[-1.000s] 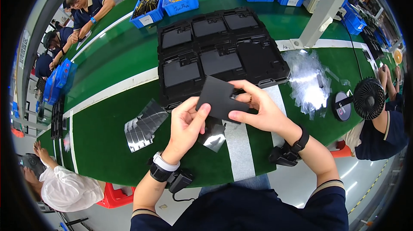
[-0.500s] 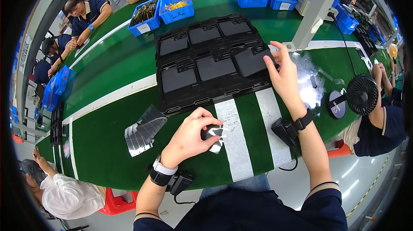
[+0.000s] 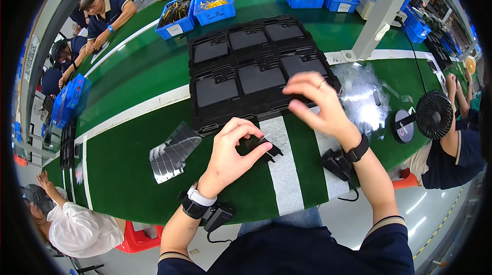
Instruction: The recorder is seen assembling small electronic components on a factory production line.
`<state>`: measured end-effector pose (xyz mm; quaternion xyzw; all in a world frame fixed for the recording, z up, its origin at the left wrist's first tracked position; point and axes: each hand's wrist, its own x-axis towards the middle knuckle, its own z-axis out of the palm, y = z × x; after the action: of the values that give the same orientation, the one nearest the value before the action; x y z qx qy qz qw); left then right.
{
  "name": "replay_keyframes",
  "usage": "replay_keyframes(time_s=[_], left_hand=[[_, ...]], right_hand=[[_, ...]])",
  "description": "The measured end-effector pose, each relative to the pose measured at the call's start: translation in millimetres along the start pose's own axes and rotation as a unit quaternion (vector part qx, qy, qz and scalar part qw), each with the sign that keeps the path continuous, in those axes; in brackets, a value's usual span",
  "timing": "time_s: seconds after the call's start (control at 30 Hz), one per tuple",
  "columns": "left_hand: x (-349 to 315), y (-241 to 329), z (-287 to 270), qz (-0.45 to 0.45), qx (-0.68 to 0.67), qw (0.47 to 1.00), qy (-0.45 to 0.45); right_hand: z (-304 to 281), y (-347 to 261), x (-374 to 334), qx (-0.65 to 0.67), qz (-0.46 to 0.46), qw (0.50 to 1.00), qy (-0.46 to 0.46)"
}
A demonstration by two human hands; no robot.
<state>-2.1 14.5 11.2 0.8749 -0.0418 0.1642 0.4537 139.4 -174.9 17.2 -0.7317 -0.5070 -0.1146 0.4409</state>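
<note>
Pinching a small dark flat part (image 3: 262,147) between thumb and fingertips, the left hand (image 3: 231,154) sits curled just above the green surface (image 3: 128,167), close to the white stripe (image 3: 284,165). The part sticks out at 3 o'clock from the hand, over the stripe. The right hand (image 3: 320,106) hovers at 2 o'clock from the left, fingers loosely spread and bent, holding nothing, slightly blurred, over the near right edge of the black tray (image 3: 256,77). The tray holds dark rectangular panels in its compartments, at 12 o'clock from both hands. A fanned stack of grey strips (image 3: 171,152) lies at 9 o'clock from the left hand, well apart. Crumpled clear plastic (image 3: 364,98) lies at 3 o'clock from the right hand. Blue bins (image 3: 197,8) stand beyond the tray; a small black fan (image 3: 434,115) stands at the far right.
</note>
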Motion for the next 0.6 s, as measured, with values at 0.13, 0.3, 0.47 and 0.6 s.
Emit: replay_keyframes(time_s=[0.13,0.3,0.47,0.6], left_hand=[[-0.8,0.5,0.8,-0.055,-0.051,0.997,-0.018],[-1.0,1.9,3.5,-0.169,-0.306,0.937,-0.016],[-2.7,1.8,3.9,-0.151,-0.338,0.927,-0.061],[-4.6,2.4,4.8,-0.125,-0.332,0.932,-0.074]], right_hand=[[18.3,-26.8,-7.3,0.244,0.018,0.962,-0.122],[22.3,-25.1,-12.3,0.255,0.058,0.963,-0.071],[25.2,-21.5,-11.1,0.241,0.092,0.965,-0.048],[27.6,-20.7,-12.1,0.251,0.100,0.960,-0.076]])
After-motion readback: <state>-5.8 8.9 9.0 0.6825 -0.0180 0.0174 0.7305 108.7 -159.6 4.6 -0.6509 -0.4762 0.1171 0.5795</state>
